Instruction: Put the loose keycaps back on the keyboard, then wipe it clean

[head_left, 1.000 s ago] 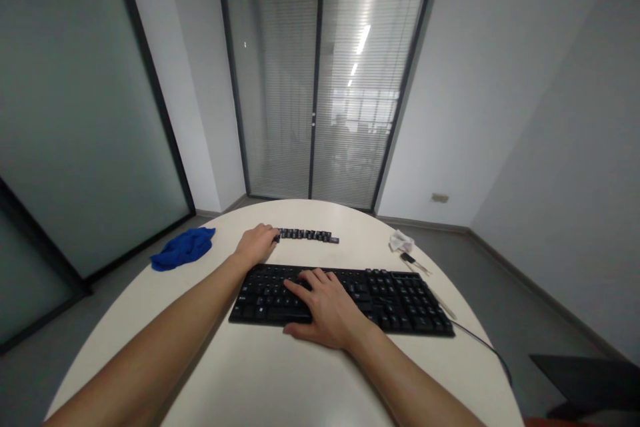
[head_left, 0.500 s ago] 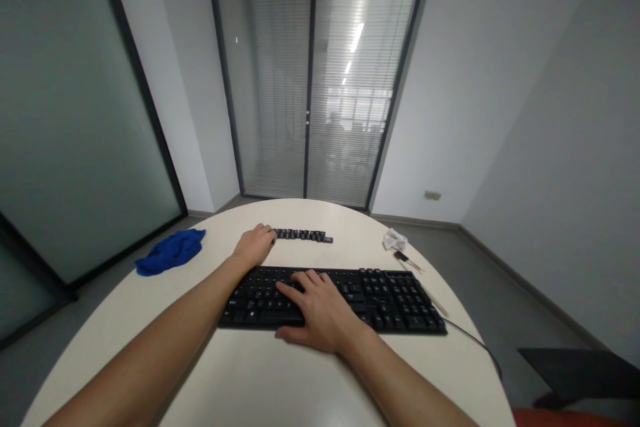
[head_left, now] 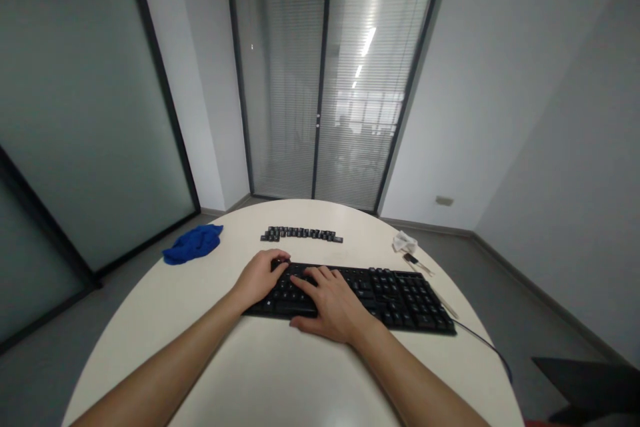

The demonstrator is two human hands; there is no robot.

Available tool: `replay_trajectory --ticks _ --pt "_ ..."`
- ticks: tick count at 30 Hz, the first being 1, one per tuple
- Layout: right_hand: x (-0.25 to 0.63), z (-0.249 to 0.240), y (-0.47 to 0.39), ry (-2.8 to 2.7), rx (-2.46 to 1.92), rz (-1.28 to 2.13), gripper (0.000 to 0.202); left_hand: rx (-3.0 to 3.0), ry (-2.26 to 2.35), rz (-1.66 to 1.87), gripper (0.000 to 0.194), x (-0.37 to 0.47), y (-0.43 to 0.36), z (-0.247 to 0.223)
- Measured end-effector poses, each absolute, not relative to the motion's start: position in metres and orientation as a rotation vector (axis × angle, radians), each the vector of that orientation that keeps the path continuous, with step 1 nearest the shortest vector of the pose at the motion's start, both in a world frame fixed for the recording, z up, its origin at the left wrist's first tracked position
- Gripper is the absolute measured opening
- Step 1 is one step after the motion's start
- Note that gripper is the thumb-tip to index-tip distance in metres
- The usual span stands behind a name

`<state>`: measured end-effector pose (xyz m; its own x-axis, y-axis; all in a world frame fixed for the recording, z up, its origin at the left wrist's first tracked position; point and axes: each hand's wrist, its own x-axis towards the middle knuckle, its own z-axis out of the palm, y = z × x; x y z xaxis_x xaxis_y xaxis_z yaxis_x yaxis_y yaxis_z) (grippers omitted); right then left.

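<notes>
The black keyboard (head_left: 417, 303) lies on the round table. My left hand (head_left: 261, 275) is at its upper left part, thumb and fingertips drawn close together; whatever is between them is too small and dark to make out. My right hand (head_left: 331, 303) rests on the middle of the keyboard with its fingers spread and its thumb at the front edge, holding nothing. Beyond the keyboard, small black keycaps (head_left: 303, 233) stand in a curved row, with a few more just in front of its left end.
A blue cloth (head_left: 194, 244) lies at the table's left. At the right are a crumpled white tissue (head_left: 404, 241), a small black-ended tool (head_left: 417, 263) and the keyboard's cable (head_left: 483, 341). The table (head_left: 280, 373) has a rounded far edge.
My left hand has come back from the left end of the keycap row to the keyboard, uncovering keycaps there. My right hand stays on the keyboard. The view has shifted slightly.
</notes>
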<state>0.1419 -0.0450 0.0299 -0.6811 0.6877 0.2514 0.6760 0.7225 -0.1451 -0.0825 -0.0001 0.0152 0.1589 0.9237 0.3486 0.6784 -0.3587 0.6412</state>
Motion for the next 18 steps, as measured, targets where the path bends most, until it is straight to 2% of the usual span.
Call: replay_trajectory --ticks 6,18 --pt "0.141 0.030 -0.045 -2.630 -1.067 0.072 0.078 1.995 1.384 0.997 0.019 -0.094 -0.017 0.015" --pt "0.140 0.031 -0.044 -2.629 -1.073 0.089 0.078 2.214 1.307 0.845 0.021 -0.111 -0.015 0.015"
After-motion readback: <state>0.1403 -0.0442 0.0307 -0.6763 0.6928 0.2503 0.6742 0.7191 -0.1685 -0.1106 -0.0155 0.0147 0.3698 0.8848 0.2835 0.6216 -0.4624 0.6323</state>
